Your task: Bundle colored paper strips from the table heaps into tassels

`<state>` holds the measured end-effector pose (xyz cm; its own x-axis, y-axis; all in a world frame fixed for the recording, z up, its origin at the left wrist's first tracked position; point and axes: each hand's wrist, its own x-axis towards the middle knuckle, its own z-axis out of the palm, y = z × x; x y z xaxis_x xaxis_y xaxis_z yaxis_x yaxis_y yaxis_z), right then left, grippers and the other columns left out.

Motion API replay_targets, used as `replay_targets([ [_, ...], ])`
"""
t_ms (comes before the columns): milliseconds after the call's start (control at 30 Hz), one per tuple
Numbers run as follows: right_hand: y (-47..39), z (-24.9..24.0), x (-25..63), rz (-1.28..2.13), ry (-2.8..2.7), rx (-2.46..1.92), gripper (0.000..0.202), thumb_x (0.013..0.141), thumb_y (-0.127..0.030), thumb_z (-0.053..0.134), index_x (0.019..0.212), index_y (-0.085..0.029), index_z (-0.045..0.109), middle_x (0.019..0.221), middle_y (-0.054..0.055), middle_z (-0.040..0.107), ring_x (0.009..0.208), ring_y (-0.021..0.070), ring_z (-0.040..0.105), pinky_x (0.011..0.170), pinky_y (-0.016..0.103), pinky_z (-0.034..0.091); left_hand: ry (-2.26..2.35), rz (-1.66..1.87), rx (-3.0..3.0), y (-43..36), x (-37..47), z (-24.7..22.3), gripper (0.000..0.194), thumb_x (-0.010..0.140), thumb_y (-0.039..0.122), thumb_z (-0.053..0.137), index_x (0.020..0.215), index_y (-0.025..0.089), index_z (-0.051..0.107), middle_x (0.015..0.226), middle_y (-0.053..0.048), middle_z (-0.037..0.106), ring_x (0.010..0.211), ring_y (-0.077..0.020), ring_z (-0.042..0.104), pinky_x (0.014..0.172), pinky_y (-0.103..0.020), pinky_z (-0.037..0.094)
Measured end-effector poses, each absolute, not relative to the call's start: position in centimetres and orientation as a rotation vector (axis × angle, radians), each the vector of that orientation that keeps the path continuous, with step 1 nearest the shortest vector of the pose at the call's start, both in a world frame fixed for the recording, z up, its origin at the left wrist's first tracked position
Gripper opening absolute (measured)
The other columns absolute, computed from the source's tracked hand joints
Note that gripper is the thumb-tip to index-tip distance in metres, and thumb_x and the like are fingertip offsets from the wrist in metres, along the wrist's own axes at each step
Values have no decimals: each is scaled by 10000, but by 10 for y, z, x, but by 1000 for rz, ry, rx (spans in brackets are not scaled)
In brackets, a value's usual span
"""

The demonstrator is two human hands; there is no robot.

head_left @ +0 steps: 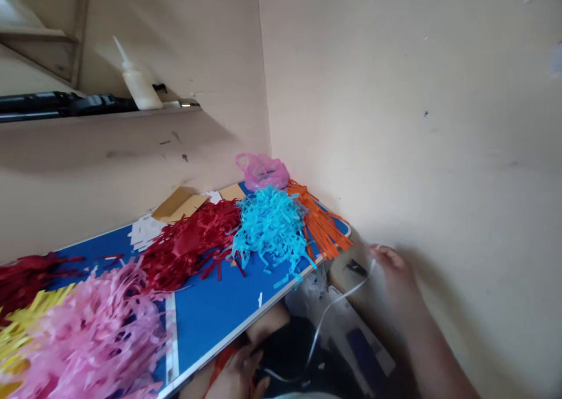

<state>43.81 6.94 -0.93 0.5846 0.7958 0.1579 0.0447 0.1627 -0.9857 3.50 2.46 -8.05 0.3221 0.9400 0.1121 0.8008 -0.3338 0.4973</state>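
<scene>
Pale walls [395, 95] meet behind a blue table [215, 311] of fringed bundles [272, 220]. Past its near edge, the right hand [392, 261] pinches a white cord [322, 319], sagging toward the left hand [235, 378], which seems closed on orange material [220, 363]. Drawing out cord seems in hand; taking up slack would call for firm grips.
</scene>
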Motion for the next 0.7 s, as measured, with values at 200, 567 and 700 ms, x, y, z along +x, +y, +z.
replay_targets([
  [200, 95, -59, 337, 593, -1033, -1565, 382, 775, -582, 600, 791, -200, 608, 612, -5, 566, 575, 194, 541, 573, 299, 437, 1118, 725, 2556, 44, 83, -27, 273, 870, 423, 596, 1066, 278, 717, 977, -57, 778, 874, -203, 746, 755, -235, 603],
  [567, 67, -12, 343, 410, -1252, -1670, 336, 832, -517, 536, 663, -227, 545, 612, 14, 572, 596, 192, 522, 589, 276, 367, 970, 1021, 2512, 32, 100, -15, 222, 903, 249, 569, 1095, 227, 679, 978, -90, 756, 889, -189, 728, 776, -244, 602],
  [700, 56, 14, 313, 564, -1442, -1574, 363, 845, -453, 522, 574, -227, 437, 507, -32, 435, 510, 148, 429, 516, 257, 312, 974, 1288, 2493, 49, 129, -6, 409, 903, 82, 486, 1279, 214, 579, 1215, -123, 682, 1147, -201, 630, 973, -353, 535],
])
